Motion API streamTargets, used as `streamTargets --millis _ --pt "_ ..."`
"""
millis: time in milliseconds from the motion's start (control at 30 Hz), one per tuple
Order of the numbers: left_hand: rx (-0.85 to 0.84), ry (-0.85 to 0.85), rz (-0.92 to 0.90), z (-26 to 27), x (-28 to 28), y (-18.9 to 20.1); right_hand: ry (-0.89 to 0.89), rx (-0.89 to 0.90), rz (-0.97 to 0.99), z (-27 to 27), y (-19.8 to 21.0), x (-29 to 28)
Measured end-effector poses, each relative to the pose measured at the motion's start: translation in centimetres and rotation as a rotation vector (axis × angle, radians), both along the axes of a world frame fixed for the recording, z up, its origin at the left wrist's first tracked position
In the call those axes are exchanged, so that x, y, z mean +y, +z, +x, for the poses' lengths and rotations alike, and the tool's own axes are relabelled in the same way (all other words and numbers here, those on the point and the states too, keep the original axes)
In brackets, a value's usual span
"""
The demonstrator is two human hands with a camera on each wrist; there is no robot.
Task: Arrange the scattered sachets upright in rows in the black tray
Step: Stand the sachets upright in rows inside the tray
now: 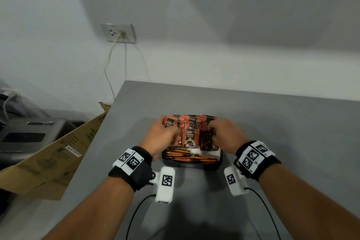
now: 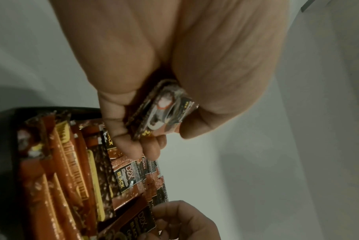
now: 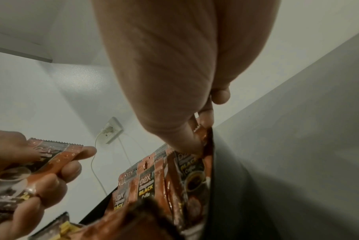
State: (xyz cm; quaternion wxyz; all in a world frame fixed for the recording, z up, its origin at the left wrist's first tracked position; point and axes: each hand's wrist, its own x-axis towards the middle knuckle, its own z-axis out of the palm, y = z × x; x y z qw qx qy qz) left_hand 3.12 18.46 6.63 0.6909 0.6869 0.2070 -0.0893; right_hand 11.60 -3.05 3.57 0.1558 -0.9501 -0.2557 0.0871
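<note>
A black tray [image 1: 219, 159] stands on the grey table. Brown "D2X Black Coffee" sachets [image 1: 190, 137] stand upright in rows in it, and orange stick sachets [image 1: 185, 157] lie flat at its near end. My left hand [image 1: 171, 134] is over the tray's left side and grips a small stack of sachets [image 2: 164, 110], also seen in the right wrist view [image 3: 41, 164]. My right hand [image 1: 211, 132] pinches the top of an upright sachet [image 3: 203, 141] in the right row between thumb and finger. The sachets' lower parts are hidden by those in front.
An open cardboard box [image 1: 58, 154] leans at the table's left edge, with a grey machine [image 1: 25, 134] behind it. A wall socket [image 1: 118, 33] with a plugged cable hangs above. Bare grey tabletop [image 1: 282, 142] lies right of the tray.
</note>
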Motion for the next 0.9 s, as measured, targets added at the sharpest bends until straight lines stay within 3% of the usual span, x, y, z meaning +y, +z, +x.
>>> streamTargets --millis 200,267,367,433,600,700,900 --pt "0.009 -0.034 -0.119 -0.1 -0.8 0.7 -0.042 -0.013 0.069 -0.3 0.8 -0.6" --pt "-0.022 -0.065 -0.117 0.1 -1.1 1.1 -0.062 0.003 0.184 -0.4 2.0 -0.5" --pt "-0.086 -0.093 -0.063 0.4 -1.7 1.4 -0.08 0.168 0.449 -1.0 4.5 0.8" --pt "-0.126 -0.108 -0.014 0.7 -2.1 1.8 -0.045 0.245 0.503 -1.3 5.6 1.8" --pt "-0.102 0.023 0.014 1.1 -1.7 2.1 -0.092 0.173 0.496 -0.7 6.1 2.8" --pt "-0.069 0.143 0.003 1.3 -0.4 2.0 -0.103 0.204 0.347 -0.3 5.1 3.0" --pt "-0.035 0.093 0.03 0.6 0.9 1.7 -0.037 0.198 0.058 -0.8 2.6 4.2"
